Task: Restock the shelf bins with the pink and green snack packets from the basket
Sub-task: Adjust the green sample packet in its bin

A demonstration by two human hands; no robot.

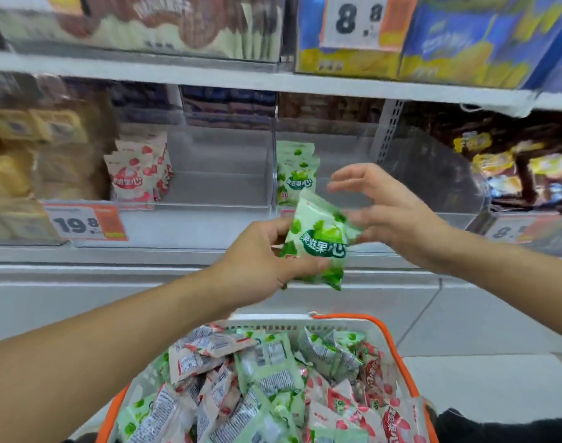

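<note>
Packets like this one looked very light and soft, a puffy little bag that would crinkle and bend in the fingers. The shiny wrap was likely a bit slippery, so the flat sealed edges at the ends seemed the best places to pinch, not the puffy middle, where a hard squeeze might crush the snack inside. The green packet (pixel 318 241) was pale green and white, with darker green fruit pictures and a green band with white letters across its front. It was up in the air in front of the shelf, above the basket (pixel 398 356) and just below the green bin (pixel 353 174). The left hand (pixel 257 263) held it by its left side, with the thumb on the front and the fingers curled behind. The right hand (pixel 388 206) was spread wide with its fingers loose and a little bent, right beside the packet's right edge; it was blurry there, so I could not tell if the fingertips touched the wrap. The green bin had only a few green packets standing at its left end. The pink bin (pixel 215 174) to its left had a few pink packets (pixel 139 171) at its own left end. The basket below was full of mixed pink and green packets, so most of the job was not done.
</note>
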